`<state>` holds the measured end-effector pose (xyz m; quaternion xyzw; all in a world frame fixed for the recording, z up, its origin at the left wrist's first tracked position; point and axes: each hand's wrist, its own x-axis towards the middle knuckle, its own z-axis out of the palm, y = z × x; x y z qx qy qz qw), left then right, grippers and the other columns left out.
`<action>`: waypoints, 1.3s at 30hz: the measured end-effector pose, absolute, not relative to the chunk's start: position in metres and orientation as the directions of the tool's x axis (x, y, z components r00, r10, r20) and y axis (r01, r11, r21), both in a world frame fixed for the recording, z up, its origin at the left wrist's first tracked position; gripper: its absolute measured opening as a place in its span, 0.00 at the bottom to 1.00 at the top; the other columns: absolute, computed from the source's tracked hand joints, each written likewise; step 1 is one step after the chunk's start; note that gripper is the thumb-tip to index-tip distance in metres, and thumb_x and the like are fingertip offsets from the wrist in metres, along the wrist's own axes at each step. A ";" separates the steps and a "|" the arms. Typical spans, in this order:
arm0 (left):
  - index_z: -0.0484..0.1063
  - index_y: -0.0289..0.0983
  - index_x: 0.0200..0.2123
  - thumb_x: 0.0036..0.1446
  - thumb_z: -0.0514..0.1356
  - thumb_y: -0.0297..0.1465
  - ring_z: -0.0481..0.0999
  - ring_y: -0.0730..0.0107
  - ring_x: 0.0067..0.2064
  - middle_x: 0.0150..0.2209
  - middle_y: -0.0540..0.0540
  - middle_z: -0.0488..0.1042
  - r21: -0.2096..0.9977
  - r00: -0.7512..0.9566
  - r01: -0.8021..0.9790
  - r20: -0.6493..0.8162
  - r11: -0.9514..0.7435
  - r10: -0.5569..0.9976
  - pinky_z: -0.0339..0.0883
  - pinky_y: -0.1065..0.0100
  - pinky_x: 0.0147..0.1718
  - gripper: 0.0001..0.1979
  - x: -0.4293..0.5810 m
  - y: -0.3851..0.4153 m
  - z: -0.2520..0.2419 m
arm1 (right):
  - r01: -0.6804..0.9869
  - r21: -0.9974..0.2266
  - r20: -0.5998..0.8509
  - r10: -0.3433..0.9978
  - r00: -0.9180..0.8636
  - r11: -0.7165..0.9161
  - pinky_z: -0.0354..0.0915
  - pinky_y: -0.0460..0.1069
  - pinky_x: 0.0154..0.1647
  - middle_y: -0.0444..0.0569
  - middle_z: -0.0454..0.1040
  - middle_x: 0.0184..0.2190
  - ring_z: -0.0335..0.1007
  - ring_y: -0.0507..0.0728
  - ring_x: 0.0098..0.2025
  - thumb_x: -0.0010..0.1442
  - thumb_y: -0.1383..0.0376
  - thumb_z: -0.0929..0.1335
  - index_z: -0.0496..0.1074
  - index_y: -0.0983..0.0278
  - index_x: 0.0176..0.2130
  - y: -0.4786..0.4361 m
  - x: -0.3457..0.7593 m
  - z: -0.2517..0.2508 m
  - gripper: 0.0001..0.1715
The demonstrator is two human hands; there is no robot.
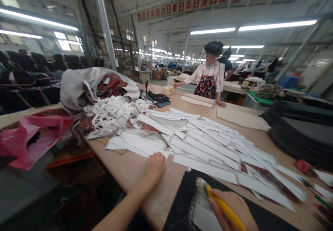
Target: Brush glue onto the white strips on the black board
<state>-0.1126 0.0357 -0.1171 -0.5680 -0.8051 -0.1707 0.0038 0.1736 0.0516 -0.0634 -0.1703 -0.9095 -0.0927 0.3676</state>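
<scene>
One yellow-handled brush (223, 207) is clasped in a closed grip by the right hand (232, 212) above one black sheet (182, 210), while the left hand (155, 168) is laid open against numerous white strips (205, 147).

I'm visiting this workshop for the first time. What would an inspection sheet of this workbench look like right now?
Surface: long tan worktable, with a black sheet at its near edge.
Things: white strips lie fanned out; a yellow-handled brush is above the black sheet.
Clutter: white offcuts beside a translucent plastic bag; a pink bag left of the table.
Hands: left hand on the table by the strips; right hand gripping the brush.
Cables: nothing seen.
Surroundings: a co-worker across the table; dark stacked sheets to the right.
</scene>
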 end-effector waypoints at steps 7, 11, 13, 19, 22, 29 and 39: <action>0.70 0.34 0.29 0.55 0.52 0.25 0.70 0.66 0.37 0.33 0.44 0.72 0.469 -0.394 0.831 0.117 0.299 0.911 0.58 0.67 0.37 0.07 -0.133 0.039 -0.112 | 0.357 -0.210 0.576 0.410 -0.707 0.910 0.64 0.48 0.32 0.45 0.73 0.27 0.68 0.54 0.29 0.59 0.74 0.57 0.65 0.63 0.48 0.065 0.066 -0.079 0.19; 0.70 0.35 0.25 0.50 0.56 0.25 0.70 0.68 0.34 0.29 0.46 0.72 0.618 -0.422 0.740 0.119 0.266 0.899 0.59 0.68 0.35 0.05 -0.134 0.041 -0.117 | 0.394 -0.235 0.409 0.458 -0.789 0.888 0.61 0.48 0.35 0.47 0.72 0.30 0.67 0.56 0.33 0.56 0.76 0.59 0.66 0.62 0.44 0.081 0.020 -0.101 0.18; 0.69 0.36 0.22 0.47 0.58 0.25 0.70 0.69 0.32 0.26 0.48 0.72 0.701 -0.462 0.670 0.137 0.244 0.876 0.60 0.69 0.33 0.05 -0.136 0.044 -0.121 | 0.450 -0.208 0.323 0.495 -0.807 0.869 0.59 0.48 0.34 0.48 0.72 0.29 0.67 0.56 0.32 0.57 0.75 0.59 0.67 0.63 0.42 0.085 0.003 -0.107 0.16; 0.66 0.34 0.22 0.47 0.55 0.25 0.65 0.75 0.19 0.15 0.53 0.65 0.929 -0.769 0.342 0.190 0.142 0.611 0.61 0.72 0.20 0.04 -0.220 0.032 -0.091 | 0.556 -0.098 0.199 0.564 -0.801 0.825 0.56 0.48 0.33 0.49 0.72 0.28 0.68 0.57 0.32 0.59 0.75 0.58 0.67 0.64 0.42 0.086 -0.013 -0.108 0.14; 0.61 0.34 0.25 0.52 0.49 0.23 0.68 0.76 0.22 0.17 0.54 0.64 0.970 -0.933 0.241 0.235 -0.009 0.274 0.64 0.73 0.23 0.05 -0.303 -0.009 -0.045 | 0.565 -0.074 0.151 0.569 -0.808 0.822 0.56 0.48 0.33 0.49 0.72 0.28 0.68 0.57 0.32 0.60 0.74 0.58 0.67 0.64 0.42 0.084 -0.013 -0.103 0.14; 0.61 0.34 0.39 0.56 0.54 0.26 0.73 0.74 0.41 0.36 0.51 0.71 0.772 -0.801 0.593 0.537 -0.228 -0.264 0.67 0.65 0.44 0.06 -0.331 -0.081 0.020 | 0.612 -0.109 0.073 0.620 -0.781 0.784 0.59 0.50 0.35 0.52 0.73 0.30 0.69 0.59 0.35 0.56 0.77 0.57 0.67 0.64 0.42 0.079 -0.020 -0.099 0.18; 0.67 0.37 0.40 0.56 0.56 0.21 0.71 0.73 0.40 0.37 0.46 0.70 0.470 -0.110 0.739 0.790 -0.482 0.603 0.68 0.73 0.38 0.10 -0.080 -0.046 -0.009 | -0.031 -0.813 0.521 0.701 -0.488 0.582 0.59 0.56 0.53 0.54 0.68 0.50 0.63 0.58 0.53 0.58 0.55 0.64 0.59 0.60 0.48 0.040 0.065 -0.028 0.20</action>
